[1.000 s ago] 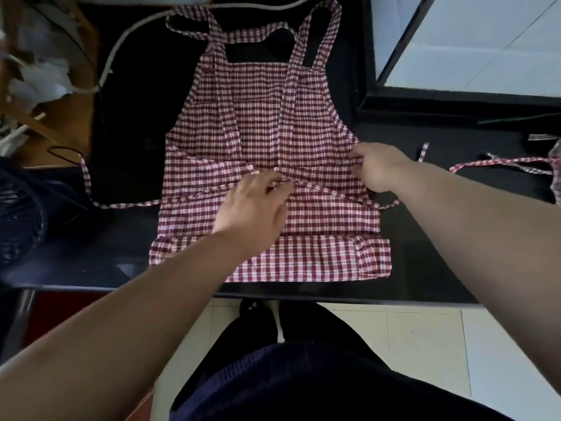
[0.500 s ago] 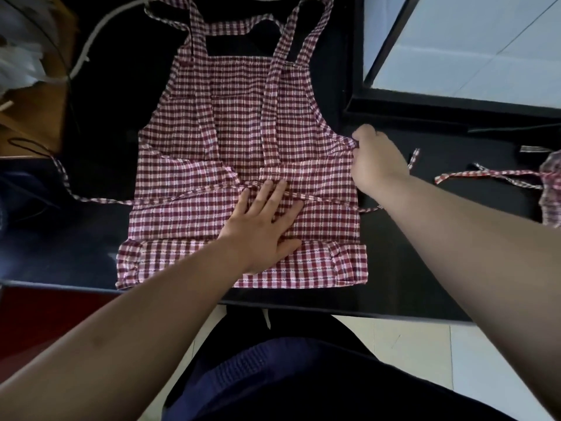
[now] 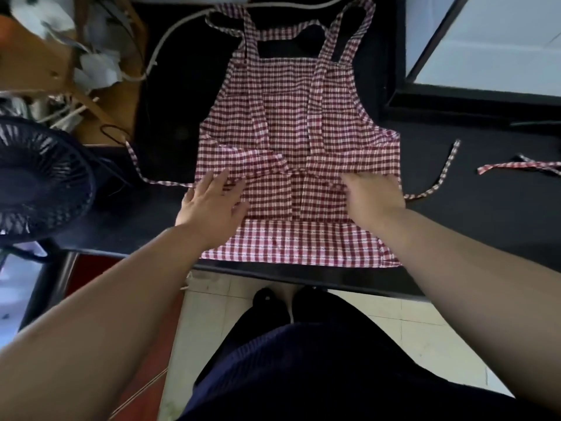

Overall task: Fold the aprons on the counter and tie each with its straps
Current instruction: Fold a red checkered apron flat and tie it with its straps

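While the red-checked apron (image 3: pixel 291 117) lies spread on the black table (image 3: pixel 485 214) — bib toward 12 o'clock, hem at the 6 o'clock edge — both hands rest on its lower part. At 8 o'clock the left hand (image 3: pixel 212 205) has an open grip, fingers spread; at 4 o'clock the right hand (image 3: pixel 373 199), blurred, also lies flat — gripping nothing.

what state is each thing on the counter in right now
red-and-white checked apron: spread flat, bottom edge folded up, untied
left waist strap: loose on black counter
right waist strap: loose
left hand: flat, fingers straight, on apron's left edge
right hand: resting on apron, blurred
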`<action>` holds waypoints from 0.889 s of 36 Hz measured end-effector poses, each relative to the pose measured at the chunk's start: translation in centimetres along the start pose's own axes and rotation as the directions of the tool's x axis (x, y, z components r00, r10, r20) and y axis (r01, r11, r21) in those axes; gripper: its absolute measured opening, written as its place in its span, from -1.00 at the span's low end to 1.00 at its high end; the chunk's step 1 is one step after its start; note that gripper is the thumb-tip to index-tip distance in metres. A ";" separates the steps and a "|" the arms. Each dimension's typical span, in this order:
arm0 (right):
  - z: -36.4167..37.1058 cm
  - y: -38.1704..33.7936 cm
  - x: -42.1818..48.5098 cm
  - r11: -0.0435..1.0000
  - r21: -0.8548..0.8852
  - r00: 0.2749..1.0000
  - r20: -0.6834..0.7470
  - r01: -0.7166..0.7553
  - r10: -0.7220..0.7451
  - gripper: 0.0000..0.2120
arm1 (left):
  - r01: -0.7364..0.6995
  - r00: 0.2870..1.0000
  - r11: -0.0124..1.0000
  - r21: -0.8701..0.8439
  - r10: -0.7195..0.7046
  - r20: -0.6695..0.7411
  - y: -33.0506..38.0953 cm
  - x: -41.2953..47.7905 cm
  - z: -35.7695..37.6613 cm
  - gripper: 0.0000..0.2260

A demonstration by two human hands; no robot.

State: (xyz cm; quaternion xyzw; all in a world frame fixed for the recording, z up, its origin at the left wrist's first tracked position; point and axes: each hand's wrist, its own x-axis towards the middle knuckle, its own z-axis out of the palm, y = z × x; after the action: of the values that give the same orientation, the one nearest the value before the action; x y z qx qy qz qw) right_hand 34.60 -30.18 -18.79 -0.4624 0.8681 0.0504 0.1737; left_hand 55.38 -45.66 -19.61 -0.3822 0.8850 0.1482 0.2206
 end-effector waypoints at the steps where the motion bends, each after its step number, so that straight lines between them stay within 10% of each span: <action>1: -0.3 0.0 -0.1 0.997 -0.075 1.000 0.004 -0.030 0.031 -0.76 | 0.018 0.999 1.000 0.023 -0.019 0.028 -0.6 0.1 0.1 -0.51; 18: -0.3 0.4 -0.9 0.864 -0.033 0.855 0.131 -0.503 0.502 -0.50 | 0.212 0.969 0.955 -0.207 -0.232 -0.081 -5.3 1.9 0.5 -0.52; 23: -0.1 0.3 -2.4 0.974 0.037 0.974 0.021 -0.224 0.224 -0.57 | 0.214 0.916 0.934 -0.285 -0.294 -0.275 -4.2 -0.1 -0.4 -0.65; 29: 0.1 -1.7 -4.7 0.982 0.127 0.989 0.034 0.139 -0.144 -0.51 | -0.286 0.909 0.937 -0.201 0.198 -0.368 -1.6 -3.2 0.1 -0.72; 32: 1.4 -2.2 -5.6 0.973 0.006 0.953 0.201 0.230 -0.227 -0.23 | -0.333 0.936 0.941 -0.068 0.320 -0.149 -0.8 -4.4 1.1 -0.53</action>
State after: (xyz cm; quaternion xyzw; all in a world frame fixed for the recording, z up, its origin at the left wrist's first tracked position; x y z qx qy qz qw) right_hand 39.65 -26.69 -17.97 -0.5536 0.7864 0.0839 0.2608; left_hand 58.91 -43.02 -18.38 -0.2488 0.9414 0.1969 0.1147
